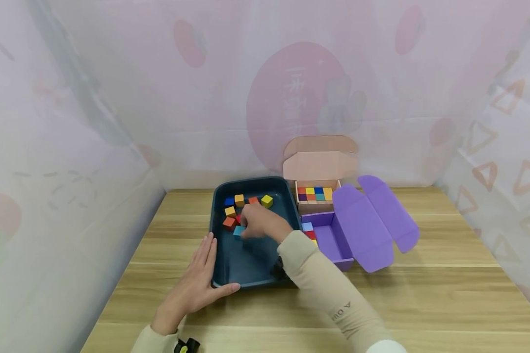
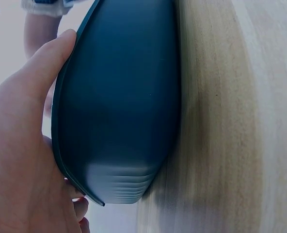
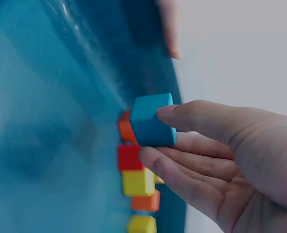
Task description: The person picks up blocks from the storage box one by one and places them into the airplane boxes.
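Note:
My right hand (image 1: 262, 223) is over the dark blue tray (image 1: 234, 264). It pinches a light blue cube (image 3: 151, 121) between thumb and fingers, as the right wrist view shows. Around it in the tray lie loose wooden cubes: a red cube (image 3: 130, 157), a yellow cube (image 1: 267, 201), an orange-red cube (image 1: 229, 223) and a dark blue cube (image 1: 229, 201), among others. My left hand (image 1: 194, 289) rests on the tray's near left corner, fingers fairly straight along the left rim and thumb on the front rim (image 2: 61, 97).
Right of the tray stands an open purple box (image 1: 331, 235) with several cubes along its left side, its lid (image 1: 371, 225) folded out to the right. Behind it, an open cardboard box (image 1: 313, 208) holds rows of colored cubes. A printed curtain (image 1: 221, 98) hangs behind the wooden table (image 1: 446, 294).

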Motion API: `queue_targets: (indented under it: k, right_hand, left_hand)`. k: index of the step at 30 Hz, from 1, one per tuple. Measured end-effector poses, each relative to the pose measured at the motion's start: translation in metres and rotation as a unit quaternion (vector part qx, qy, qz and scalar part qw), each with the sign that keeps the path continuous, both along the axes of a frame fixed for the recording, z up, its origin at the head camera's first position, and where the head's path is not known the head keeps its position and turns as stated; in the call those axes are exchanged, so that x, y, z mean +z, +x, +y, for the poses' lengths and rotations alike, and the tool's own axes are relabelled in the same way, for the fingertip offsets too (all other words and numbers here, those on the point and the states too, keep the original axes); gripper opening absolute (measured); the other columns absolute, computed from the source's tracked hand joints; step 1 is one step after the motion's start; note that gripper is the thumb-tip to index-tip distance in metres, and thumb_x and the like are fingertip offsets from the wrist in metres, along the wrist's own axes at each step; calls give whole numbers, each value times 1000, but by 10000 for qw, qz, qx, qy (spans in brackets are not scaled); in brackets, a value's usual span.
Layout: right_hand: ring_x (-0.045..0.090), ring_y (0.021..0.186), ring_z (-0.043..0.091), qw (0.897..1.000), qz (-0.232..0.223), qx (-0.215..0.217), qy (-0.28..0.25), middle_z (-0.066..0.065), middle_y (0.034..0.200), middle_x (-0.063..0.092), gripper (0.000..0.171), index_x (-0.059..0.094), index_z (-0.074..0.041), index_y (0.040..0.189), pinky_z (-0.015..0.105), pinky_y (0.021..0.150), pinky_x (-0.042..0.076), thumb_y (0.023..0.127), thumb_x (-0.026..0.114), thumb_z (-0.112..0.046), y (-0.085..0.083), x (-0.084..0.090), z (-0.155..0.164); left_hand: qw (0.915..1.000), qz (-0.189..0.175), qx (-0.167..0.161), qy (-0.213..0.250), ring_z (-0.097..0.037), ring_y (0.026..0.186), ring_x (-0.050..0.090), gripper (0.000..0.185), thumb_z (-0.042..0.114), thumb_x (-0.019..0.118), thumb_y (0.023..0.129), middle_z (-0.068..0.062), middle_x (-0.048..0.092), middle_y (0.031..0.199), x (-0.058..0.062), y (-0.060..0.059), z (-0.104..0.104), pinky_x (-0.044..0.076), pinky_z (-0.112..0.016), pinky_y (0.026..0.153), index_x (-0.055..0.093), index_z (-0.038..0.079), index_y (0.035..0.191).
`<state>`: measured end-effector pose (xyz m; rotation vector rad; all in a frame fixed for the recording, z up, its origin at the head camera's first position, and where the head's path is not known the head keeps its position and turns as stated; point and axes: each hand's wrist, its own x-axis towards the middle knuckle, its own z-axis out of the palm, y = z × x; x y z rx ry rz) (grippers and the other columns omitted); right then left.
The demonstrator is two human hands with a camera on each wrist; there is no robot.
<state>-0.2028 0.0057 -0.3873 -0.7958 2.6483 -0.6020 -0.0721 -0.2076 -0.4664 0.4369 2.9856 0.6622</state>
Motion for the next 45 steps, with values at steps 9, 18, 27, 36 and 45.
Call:
queue_targets:
  k: [9, 18, 27, 36, 45]
  right_hand:
    - [65, 88, 15, 9996, 150, 87, -237, 0, 94, 77, 14, 82, -11, 103, 31, 86, 62, 94, 82, -22, 16, 19, 61]
    - [72, 84, 12, 9982, 43, 51, -590, 5, 99, 79, 17, 80, -4, 105, 32, 83, 66, 92, 83, -14, 35, 26, 131]
    - [76, 86, 14, 9971, 48, -239, -727, 8, 99, 80, 17, 80, -1, 106, 32, 80, 66, 90, 82, -7, 45, 20, 187]
    - [76, 87, 14, 9972, -258, -349, -615, 8, 102, 80, 24, 79, 1, 112, 31, 79, 66, 89, 83, -4, 56, 11, 210]
    - [74, 86, 12, 9966, -604, -321, -467, 4, 96, 79, 19, 81, -5, 105, 31, 78, 66, 86, 84, -3, 55, -19, 212]
  left_hand:
    - [9999, -35, 74, -58, -39, 166, 5, 128, 76, 70, 85, -15, 0, 180, 0, 4, 2, 16, -67, 131, 4, 6, 170]
    - [9999, 39, 46, -84, -39, 166, 5, 129, 78, 69, 84, -14, -1, 180, 3, 4, 7, 17, -67, 131, 6, 5, 170]
    - [9999, -64, 18, -108, -38, 167, 3, 130, 78, 69, 84, -13, -4, 180, 2, 5, 10, 15, -66, 132, 1, 8, 170]
    - [10000, -5, 60, -59, -39, 166, 4, 130, 77, 70, 84, -13, -2, 180, 3, 6, 10, 16, -66, 131, 6, 4, 170]
    - [9999, -98, 75, -93, -37, 167, 3, 130, 78, 70, 83, -11, -4, 180, 1, 5, 10, 16, -65, 132, 5, 6, 170]
